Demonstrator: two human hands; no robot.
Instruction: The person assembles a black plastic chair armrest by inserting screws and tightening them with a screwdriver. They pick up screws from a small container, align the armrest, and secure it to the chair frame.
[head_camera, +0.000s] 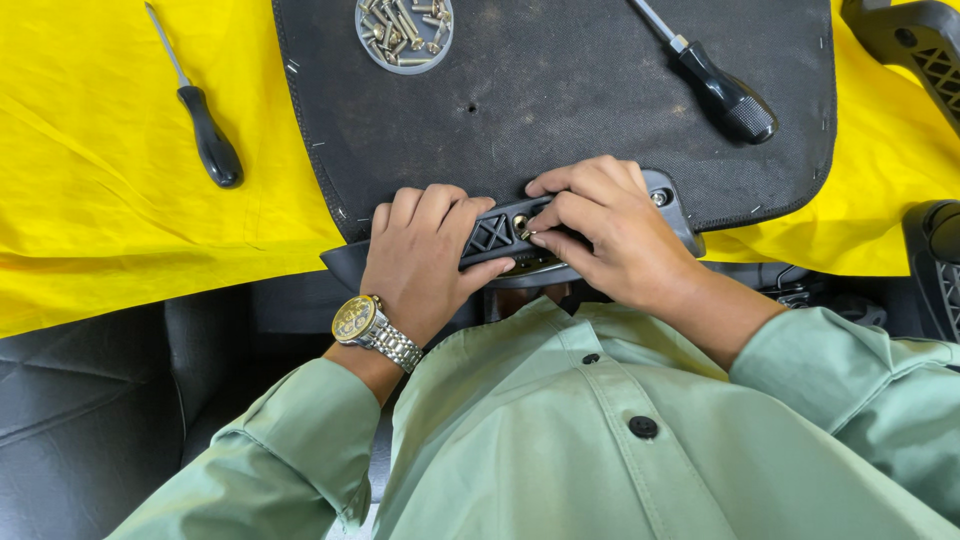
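Armrest bracket (500, 235) lies at near edge of black seat panel (560, 90); left hand (420, 260) clamps it, right hand (610, 225) fingertips pinch a screw (520, 223).

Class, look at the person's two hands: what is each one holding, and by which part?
The left hand grips the black plastic bracket around its left end. The right hand pinches a small screw at the bracket's middle.

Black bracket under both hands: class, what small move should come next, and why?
Probably reach for a screwdriver. The left hand clamps the black bracket against the seat panel, and the right hand's fingertips hold a screw at its hole, seemingly not yet driven.
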